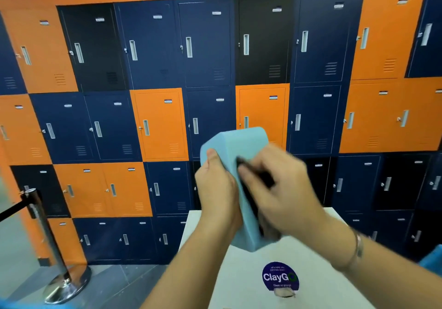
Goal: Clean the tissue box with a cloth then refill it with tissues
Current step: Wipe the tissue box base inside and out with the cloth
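Though tilted, box (239,146) in left grip (215,189)

Two hands meet at the grip: one left hand (215,189) around one light blue tissue box (236,143), one right hand (282,189) holding one dark cloth (253,189) against it. One bracelet (357,246) sits on the right wrist. Below the grip are one white table (239,272) and one round sticker (280,277). Far left of it stands one stanchion (45,232). Behind it are four rows of lockers (157,124)

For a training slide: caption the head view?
Left hand grips a light-blue tissue box above the table; right hand presses a dark cloth on it.
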